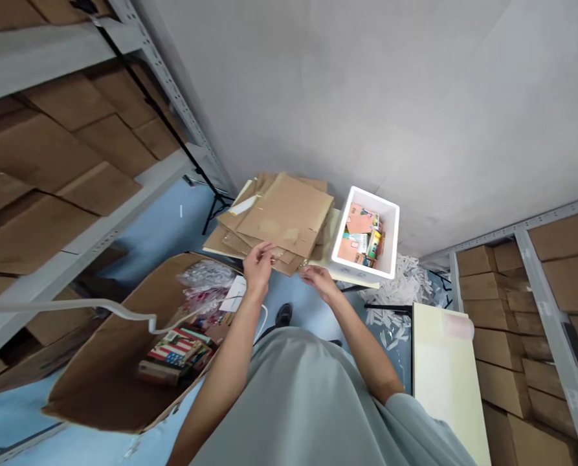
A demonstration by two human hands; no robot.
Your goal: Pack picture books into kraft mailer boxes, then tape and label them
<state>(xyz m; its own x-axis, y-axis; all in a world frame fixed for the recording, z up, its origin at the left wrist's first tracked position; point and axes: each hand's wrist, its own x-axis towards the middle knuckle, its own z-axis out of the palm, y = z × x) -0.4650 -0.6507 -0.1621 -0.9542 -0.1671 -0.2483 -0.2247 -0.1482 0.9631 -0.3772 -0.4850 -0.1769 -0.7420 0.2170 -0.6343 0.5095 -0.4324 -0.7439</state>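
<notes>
A loose stack of flattened cardboard sheets (286, 207) lies on a small table in front of me. At the stack's near edge, my left hand (258, 266) has its fingers bent together in a pinch. To the right, my right hand (319, 282) pinches too, close to the lowest corner of the sheets. Something thin and shiny, like clear film, shows at the fingertips of both hands, but it is too small to name. A white foam box (390, 239) stands right of the stack, holding small printed packets and orange-pink cards.
At lower left an open carton (118, 388) holds clear plastic bags and printed boxes (177, 356). A pale cable (75, 304) crosses above it. White paper strips (405, 285) are heaped behind a cream table (446, 382). Shelves of brown boxes (31, 149) flank both sides; a black stand (145, 97) leans left.
</notes>
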